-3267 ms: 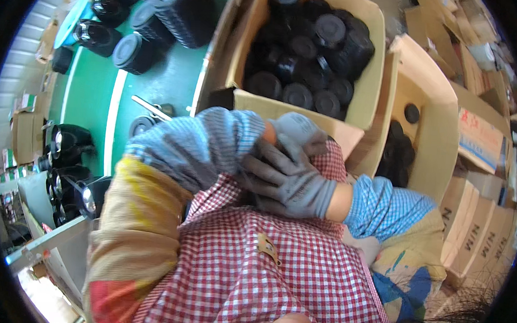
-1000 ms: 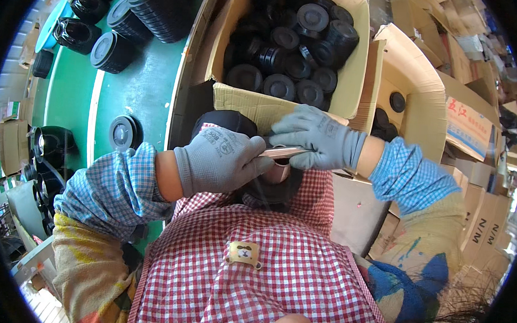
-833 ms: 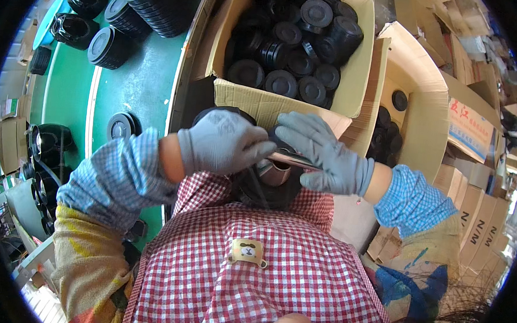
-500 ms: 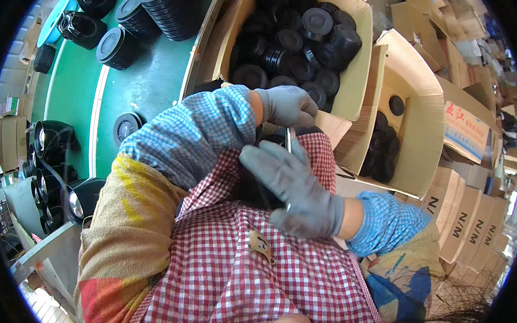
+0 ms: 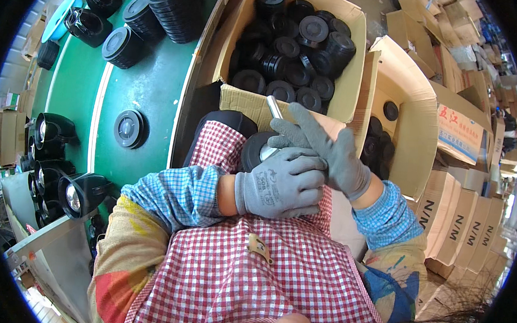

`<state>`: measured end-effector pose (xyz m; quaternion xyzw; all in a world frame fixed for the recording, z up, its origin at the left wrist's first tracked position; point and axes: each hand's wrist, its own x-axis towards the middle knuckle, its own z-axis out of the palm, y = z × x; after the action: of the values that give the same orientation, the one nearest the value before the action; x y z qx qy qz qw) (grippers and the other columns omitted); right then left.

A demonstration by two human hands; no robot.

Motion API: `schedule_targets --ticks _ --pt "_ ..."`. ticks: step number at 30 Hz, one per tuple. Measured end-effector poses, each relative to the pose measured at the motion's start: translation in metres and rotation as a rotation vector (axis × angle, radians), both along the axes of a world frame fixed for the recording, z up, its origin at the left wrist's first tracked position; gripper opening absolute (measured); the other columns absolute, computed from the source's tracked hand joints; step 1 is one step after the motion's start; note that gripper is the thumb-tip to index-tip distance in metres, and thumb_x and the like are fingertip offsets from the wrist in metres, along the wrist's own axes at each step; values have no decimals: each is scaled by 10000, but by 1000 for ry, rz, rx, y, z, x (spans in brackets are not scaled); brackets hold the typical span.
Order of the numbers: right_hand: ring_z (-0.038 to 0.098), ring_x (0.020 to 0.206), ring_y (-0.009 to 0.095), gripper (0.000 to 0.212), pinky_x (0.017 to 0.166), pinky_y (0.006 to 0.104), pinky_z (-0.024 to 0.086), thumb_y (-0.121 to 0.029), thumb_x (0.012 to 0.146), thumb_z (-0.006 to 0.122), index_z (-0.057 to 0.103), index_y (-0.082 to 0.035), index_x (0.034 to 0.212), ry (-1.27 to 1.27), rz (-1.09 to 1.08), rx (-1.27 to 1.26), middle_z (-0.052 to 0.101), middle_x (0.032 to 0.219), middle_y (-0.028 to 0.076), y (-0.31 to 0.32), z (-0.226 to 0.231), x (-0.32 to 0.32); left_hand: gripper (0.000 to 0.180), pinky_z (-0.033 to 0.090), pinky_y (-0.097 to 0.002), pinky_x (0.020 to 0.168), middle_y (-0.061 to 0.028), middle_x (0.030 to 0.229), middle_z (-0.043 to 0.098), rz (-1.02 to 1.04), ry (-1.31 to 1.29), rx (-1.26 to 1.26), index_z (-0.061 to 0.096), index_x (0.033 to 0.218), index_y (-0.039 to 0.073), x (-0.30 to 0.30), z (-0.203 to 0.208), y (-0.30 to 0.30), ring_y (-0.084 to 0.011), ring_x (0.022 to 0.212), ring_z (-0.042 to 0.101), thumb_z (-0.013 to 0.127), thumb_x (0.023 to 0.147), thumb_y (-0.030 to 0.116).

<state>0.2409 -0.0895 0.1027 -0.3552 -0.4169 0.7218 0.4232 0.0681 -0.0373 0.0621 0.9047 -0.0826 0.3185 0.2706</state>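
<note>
Our left hand (image 5: 283, 183) lies back-up over our lap, fingers curled inward; the knuckles hide whether they close on anything, so we cannot tell what they pinch. Our right hand (image 5: 336, 153) lies just above and touches it, its fingers mostly straight and parted rather than wrapped round anything. A slim metal bar (image 5: 274, 107) pokes out beyond those fingers, tilted, its lower part hidden by our gloves. Beneath lies a round black part (image 5: 252, 152), partly covered by our hands, near the knee of our checked apron (image 5: 229, 277).

For good handling, we judge that the bar wants steady, even pressure from both hands, with the black part held firm against the lap so it cannot roll. Loose fingers could let the bar slip, and crossed gloves could snag or pinch between metal and rim. We do best to watch the bar's free tip, too, since it points toward the cardboard box (image 5: 244, 100) of black round pieces (image 5: 286, 47) and looks close to its front wall.
</note>
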Motion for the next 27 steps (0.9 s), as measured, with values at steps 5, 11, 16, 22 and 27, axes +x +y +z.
schedule_targets --ticks 5,11,16,22,27 --pt "462 1397 335 634 1195 452 287 -551 1057 335 677 -90 1326 -626 -288 722 517 1484 211 56 -48 22 243 468 -449 885 -56 887 592 -42 127 -147 632 919 146 15 -4 -1 -278 858 593 661 851 378" --pt "597 914 304 378 998 467 424 -355 1009 537 647 -66 791 -657 -304 883 628 819 95 78 -100 3 177 495 -427 815 -45 824 595 -203 113 -238 615 814 133 11 4 23 -256 795 594 656 797 303" --pt "605 822 293 438 830 454 448 -507 958 573 685 -103 831 -1081 -363 790 639 796 79 14 -77 30 219 377 -576 1087 -18 707 592 -457 -64 -582 578 683 129 -15 -8 51 -260 815 673 599 889 202" --pt "603 766 271 468 747 399 454 -605 801 718 739 -143 871 -1010 -353 816 654 792 56 29 -95 48 268 328 -497 1041 -78 853 682 -365 59 -745 655 796 77 -19 4 72 -318 1020 651 506 976 207" --pt "671 821 220 278 786 326 543 -347 941 709 766 -94 1039 -547 -696 227 724 892 87 8 -140 55 271 443 -495 1029 -194 1159 661 78 83 -190 690 1043 20 -96 4 52 -345 1118 633 690 779 81"
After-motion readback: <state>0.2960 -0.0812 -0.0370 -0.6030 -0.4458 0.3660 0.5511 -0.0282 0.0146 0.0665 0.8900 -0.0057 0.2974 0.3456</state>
